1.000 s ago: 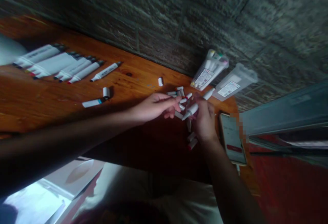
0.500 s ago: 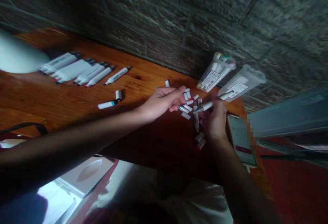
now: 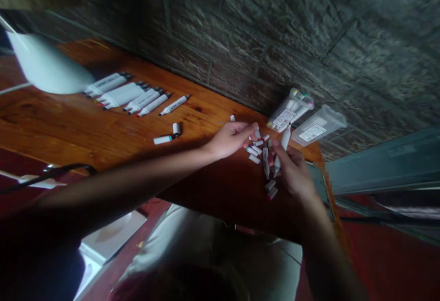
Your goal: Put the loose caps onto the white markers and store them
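My right hand [image 3: 292,165] is closed around a white marker [image 3: 286,138], which is tilted with its uncapped tip pointing up and away. Close by on the left, my left hand [image 3: 235,139] pinches a white marker cap [image 3: 257,133] between thumb and fingertips, its fingers partly covering the pile. Several loose caps [image 3: 254,159] lie between the hands on the wooden table. Another marker [image 3: 266,162] rests beside my right fingers. Two more caps [image 3: 271,189] lie nearer to me, one with a red edge.
A row of markers [image 3: 127,94] lies at the left by a white lamp shade [image 3: 51,67]. Two caps [image 3: 163,139] sit in front of it. Against the stone wall [image 3: 240,53] stand a clear case with markers [image 3: 288,113] and another clear case [image 3: 319,126]. A phone [image 3: 319,184] lies at the right edge.
My right hand has turned the marker from nearly level to steeply upright. The left hand has come to a cap in the pile. The camera view has shifted left.
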Motion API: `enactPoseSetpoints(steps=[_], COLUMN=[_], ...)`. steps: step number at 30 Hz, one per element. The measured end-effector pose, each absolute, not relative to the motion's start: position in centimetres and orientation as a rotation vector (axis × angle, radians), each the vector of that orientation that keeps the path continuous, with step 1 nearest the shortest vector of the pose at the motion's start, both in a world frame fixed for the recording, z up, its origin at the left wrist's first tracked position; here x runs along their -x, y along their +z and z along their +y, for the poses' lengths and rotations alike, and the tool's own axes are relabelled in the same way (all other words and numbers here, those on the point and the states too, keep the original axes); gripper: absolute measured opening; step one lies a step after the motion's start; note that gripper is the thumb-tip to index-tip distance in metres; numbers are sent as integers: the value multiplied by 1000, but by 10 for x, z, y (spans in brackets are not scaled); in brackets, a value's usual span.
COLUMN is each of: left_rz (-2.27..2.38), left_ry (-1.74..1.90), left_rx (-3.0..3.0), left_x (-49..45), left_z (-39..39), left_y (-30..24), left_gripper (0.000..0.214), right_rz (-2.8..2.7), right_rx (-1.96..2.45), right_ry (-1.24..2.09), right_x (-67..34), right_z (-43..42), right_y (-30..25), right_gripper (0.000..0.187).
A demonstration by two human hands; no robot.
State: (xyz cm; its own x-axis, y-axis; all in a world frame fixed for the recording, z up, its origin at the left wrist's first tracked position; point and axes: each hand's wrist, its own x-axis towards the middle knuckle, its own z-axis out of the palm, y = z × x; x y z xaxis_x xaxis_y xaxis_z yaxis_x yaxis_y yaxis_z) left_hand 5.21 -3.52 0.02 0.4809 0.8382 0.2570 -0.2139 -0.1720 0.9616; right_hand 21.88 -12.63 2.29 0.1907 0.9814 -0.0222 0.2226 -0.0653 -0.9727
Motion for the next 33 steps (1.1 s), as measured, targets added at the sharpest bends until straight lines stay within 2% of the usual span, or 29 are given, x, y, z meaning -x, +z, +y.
enactPoseSetpoints(steps=[4,7,11,13,16,20,25,30,33], left_rz=[554,522,513,522,529,516,525,530,538], left_ry=[1072,1056,1023,1025,1019,1009,1065,1022,998], left_rx=[-1524,-1543,-1618,-1646,-1648,-1640,-1660,-1654,-1662], left_x=[-53,-55,-56,-57,-58,-59,-55,-54,-55], left_z=[-39,-42,-45,-46,-47,-45,-40,-39,-41], left_y=[3,5,4,2,0,-1,-1,-1,-2], left_gripper=[43,41,40,40,40,38,39,39,37], right_rz=[-1238,-1191,-1242,-1230,-1249,-1198,-1139,-1078,-1107], right_rx=[1595,1746,1974,2045,2104,2079,2205,2080,2098], right_ry=[1230,1334,726,561,832,814,1136,1026,1243], right_x=[-220,-215,-216,-218,-221,-219,-220,-219,-214], right_z=[-211,-276,-320,-319,-312,-317,-316,-315,-321], right_y=[40,32,9,1,2,14,-2,-11,-7], right_gripper=[31,29,27,31,43,50,57,56,58])
